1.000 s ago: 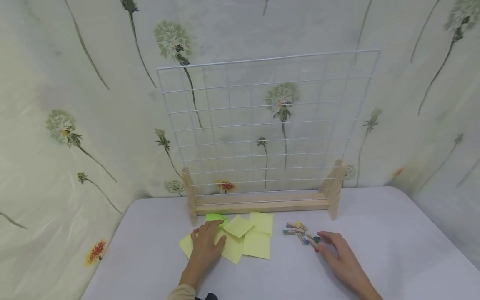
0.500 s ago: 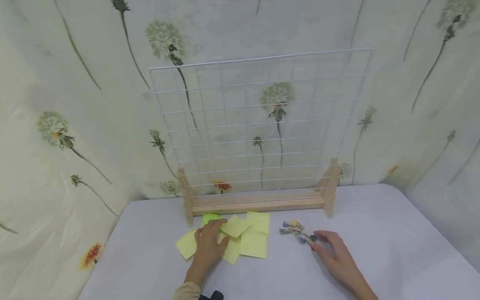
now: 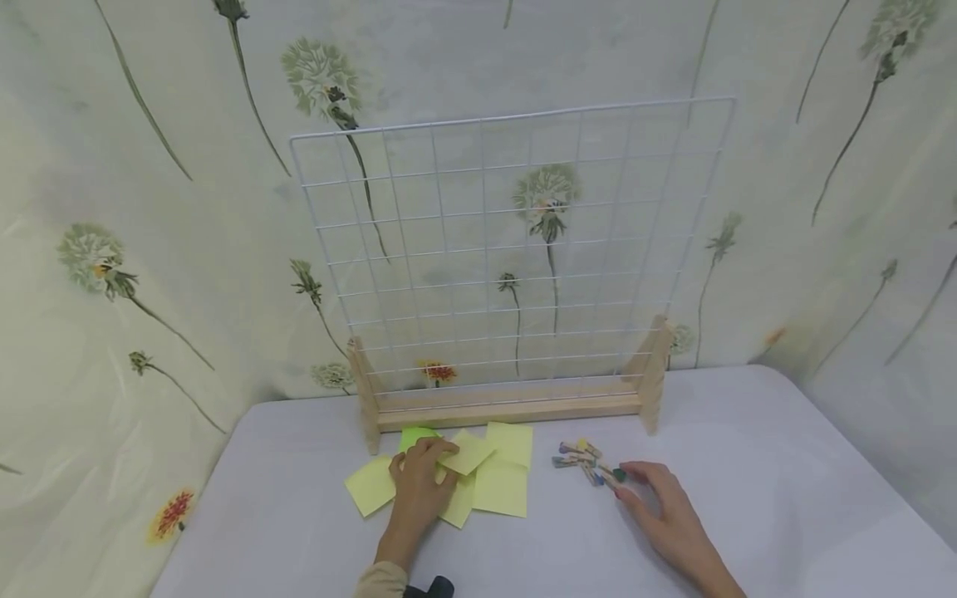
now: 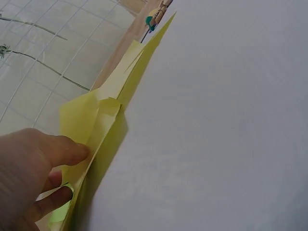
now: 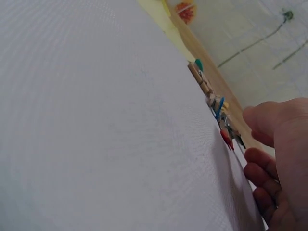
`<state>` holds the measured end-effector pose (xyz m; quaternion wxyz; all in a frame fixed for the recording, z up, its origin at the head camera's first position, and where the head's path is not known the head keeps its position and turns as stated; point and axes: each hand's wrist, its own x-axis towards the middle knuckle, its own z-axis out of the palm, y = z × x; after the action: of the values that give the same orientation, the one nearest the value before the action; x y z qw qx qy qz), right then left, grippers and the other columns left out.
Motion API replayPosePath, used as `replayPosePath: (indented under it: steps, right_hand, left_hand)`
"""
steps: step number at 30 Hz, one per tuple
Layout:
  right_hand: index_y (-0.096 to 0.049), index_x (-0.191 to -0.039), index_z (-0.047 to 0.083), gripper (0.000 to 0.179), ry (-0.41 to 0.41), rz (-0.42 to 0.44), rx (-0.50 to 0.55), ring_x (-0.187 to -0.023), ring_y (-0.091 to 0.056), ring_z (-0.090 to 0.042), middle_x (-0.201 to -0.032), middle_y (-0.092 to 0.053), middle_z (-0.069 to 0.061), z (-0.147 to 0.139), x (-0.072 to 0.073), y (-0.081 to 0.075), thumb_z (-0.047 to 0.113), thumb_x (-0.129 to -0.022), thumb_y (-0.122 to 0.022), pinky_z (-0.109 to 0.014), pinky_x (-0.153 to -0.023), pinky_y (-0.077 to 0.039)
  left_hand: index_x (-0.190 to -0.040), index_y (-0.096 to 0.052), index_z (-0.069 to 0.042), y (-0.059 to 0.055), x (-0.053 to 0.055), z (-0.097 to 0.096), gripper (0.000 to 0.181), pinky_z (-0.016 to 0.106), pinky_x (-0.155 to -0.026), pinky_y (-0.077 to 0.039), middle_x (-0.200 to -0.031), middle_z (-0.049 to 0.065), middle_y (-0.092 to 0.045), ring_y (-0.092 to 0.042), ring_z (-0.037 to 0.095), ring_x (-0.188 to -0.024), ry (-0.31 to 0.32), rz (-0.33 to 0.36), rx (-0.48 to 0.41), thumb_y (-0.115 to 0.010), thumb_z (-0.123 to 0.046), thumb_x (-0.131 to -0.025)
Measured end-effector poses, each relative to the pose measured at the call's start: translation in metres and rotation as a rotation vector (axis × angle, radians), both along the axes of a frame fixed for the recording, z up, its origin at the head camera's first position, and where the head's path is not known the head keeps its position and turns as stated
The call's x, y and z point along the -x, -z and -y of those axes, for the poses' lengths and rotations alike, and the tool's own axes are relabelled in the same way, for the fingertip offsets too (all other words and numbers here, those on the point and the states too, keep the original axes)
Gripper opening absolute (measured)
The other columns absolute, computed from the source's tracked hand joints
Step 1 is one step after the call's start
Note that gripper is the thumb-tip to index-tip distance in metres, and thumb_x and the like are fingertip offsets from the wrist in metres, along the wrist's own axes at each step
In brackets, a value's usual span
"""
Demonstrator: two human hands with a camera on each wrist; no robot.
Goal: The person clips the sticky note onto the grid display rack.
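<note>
In the head view, my left hand (image 3: 420,490) lies over a loose spread of yellow sticky notes (image 3: 501,488), its fingers slightly bent. Its fingertips reach the left edge of a small yellow note (image 3: 471,452). A bright green note (image 3: 415,436) shows partly behind that hand. Seen from the left wrist, the thumb (image 4: 72,151) is against a yellow sheet with a raised edge. To the right, my right hand (image 3: 676,523) has thumb and forefinger spread beside a small pile of wooden clothespins (image 3: 579,458) with coloured ends. A red-tipped clothespin (image 5: 226,139) lies near the fingertips.
A white wire grid (image 3: 486,249) stands upright behind the notes in a wooden base (image 3: 508,413). Both sit on a white-covered table (image 3: 748,448). A flower-patterned cloth (image 3: 187,291) hangs around the back and sides. A black object (image 3: 441,586) shows by the left sleeve.
My left hand has slid slightly right across the notes, onto the small yellow one. My right hand stays beside the clothespins. The head view has turned slightly right.
</note>
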<state>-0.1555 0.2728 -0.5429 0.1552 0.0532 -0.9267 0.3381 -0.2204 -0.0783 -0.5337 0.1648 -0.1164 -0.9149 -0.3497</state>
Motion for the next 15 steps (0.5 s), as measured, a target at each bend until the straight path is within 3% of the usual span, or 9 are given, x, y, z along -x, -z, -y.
replayPosePath:
  steps: [5,11,15]
  right_hand:
    - [-0.055,-0.123,0.012,0.038,-0.007,0.017,0.026,-0.113,-0.051,-0.021,-0.121,-0.058,-0.002,0.0016,-0.0021,-0.0014,0.032,-0.091,-0.061,-0.044,-0.095,-0.039]
    - [-0.056,-0.123,0.014,0.038,0.005,0.0,-0.001,-0.111,-0.047,-0.009,-0.12,-0.057,0.003,0.001,-0.0019,-0.0011,0.032,-0.09,-0.063,-0.027,-0.093,-0.037]
    - [-0.056,-0.122,0.017,0.037,0.009,-0.002,-0.008,-0.11,-0.047,-0.005,-0.119,-0.057,0.005,-0.0002,-0.0006,0.0003,0.034,-0.09,-0.063,-0.024,-0.093,-0.037]
  left_hand:
    - [-0.099,-0.067,-0.019,0.0008,0.0003,0.0002,0.029,0.061,-0.1,-0.019,-0.113,0.003,-0.061,-0.055,0.028,-0.108,-0.007,0.015,-0.021,-0.069,-0.005,-0.074]
    - [-0.097,-0.068,-0.018,-0.0012,0.0,-0.0014,0.026,0.063,-0.1,-0.02,-0.111,0.003,-0.062,-0.056,0.028,-0.106,-0.02,-0.012,-0.033,-0.069,-0.005,-0.074]
    - [-0.094,-0.068,-0.018,-0.0017,0.0017,-0.0025,0.021,0.063,-0.1,-0.02,-0.108,0.002,-0.064,-0.058,0.027,-0.104,-0.036,-0.027,-0.044,-0.069,-0.006,-0.077]
